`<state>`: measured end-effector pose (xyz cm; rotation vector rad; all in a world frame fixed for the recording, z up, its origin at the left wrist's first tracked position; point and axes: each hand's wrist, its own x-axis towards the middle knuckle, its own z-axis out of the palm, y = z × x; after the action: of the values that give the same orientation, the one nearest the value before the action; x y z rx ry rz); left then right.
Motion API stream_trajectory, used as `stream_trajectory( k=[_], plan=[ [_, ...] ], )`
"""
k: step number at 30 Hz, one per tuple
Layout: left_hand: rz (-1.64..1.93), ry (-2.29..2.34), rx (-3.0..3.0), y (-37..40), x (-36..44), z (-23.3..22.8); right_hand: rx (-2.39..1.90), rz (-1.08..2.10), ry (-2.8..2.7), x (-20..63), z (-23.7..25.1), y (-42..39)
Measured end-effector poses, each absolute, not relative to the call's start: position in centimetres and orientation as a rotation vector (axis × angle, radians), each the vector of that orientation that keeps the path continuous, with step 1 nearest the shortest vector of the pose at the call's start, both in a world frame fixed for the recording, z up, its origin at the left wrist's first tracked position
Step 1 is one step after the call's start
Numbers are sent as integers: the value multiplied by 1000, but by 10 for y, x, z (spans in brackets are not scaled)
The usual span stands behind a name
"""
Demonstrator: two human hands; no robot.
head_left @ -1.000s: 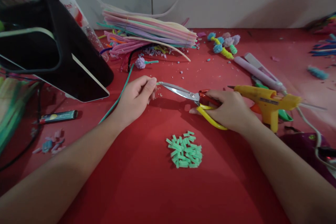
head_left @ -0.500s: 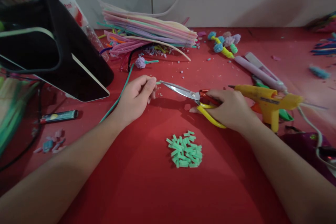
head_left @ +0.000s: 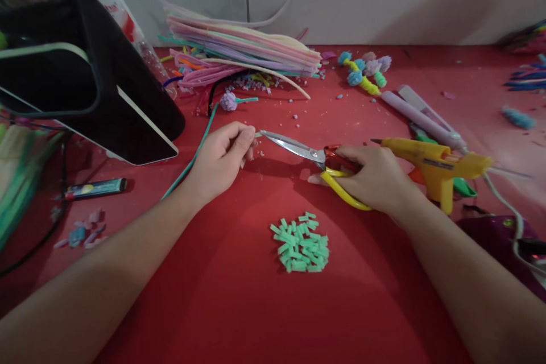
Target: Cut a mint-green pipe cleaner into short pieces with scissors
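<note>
My left hand [head_left: 226, 159] pinches a small green piece of pipe cleaner [head_left: 257, 135] between thumb and fingers, with only its tip showing. In my right hand [head_left: 371, 179] is a pair of scissors [head_left: 298, 149] with one red and one yellow handle. The blades point left and their tips are at the green piece. Below, between both hands, lies a pile of short green pipe cleaner pieces [head_left: 301, 244] on the red table [head_left: 239, 296]. A teal pipe cleaner [head_left: 194, 156] runs behind my left wrist.
A yellow glue gun [head_left: 435, 162] and a lilac hair straightener [head_left: 420, 114] lie right of my right hand. At the back is a bundle of pipe cleaners [head_left: 247, 45], near a pompom [head_left: 228, 102]. A large black bottle-like object [head_left: 140, 91] stands at left.
Almost nothing differs. The yellow scissor handle has shifted very slightly outward, while both hands keep their places.
</note>
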<state>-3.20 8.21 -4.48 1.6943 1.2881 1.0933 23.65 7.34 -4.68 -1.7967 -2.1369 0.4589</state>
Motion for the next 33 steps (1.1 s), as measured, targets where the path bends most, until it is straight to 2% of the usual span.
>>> stream_trajectory(
  k=[33],
  plan=[
    [1096,1330,1707,83,-32,-46,-1770,500,-2142,236,-42,74]
  ],
)
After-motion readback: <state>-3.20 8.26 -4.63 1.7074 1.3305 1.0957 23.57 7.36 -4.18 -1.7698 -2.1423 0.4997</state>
